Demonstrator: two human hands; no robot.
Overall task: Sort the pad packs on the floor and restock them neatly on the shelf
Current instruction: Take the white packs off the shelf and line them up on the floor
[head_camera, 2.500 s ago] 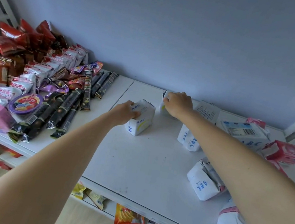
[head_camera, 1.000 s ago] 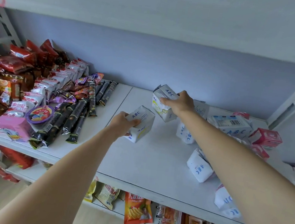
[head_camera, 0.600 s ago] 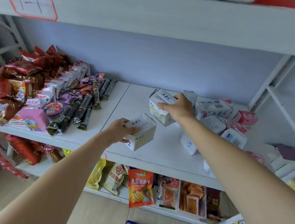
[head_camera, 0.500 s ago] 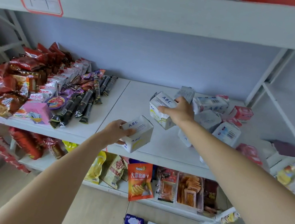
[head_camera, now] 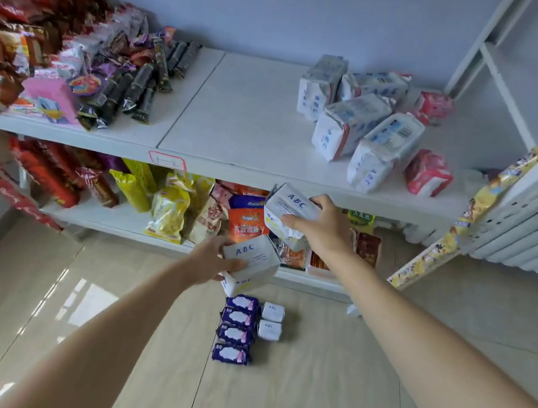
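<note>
Both white ABC-printed pad packs now off the white shelf (head_camera: 249,138), held over floor: left hand (head_camera: 209,259) grips one (head_camera: 250,263), right hand (head_camera: 321,226) the other (head_camera: 288,213).

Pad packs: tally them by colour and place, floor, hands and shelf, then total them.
Purple packs on the floor: 4
Small white packs on the floor: 2
White ABC packs in hand: 2, one in the left hand, one in the right hand
White ABC packs on the shelf: 4
Pink packs on the shelf: 2, maybe more hidden
Total: 14
</note>
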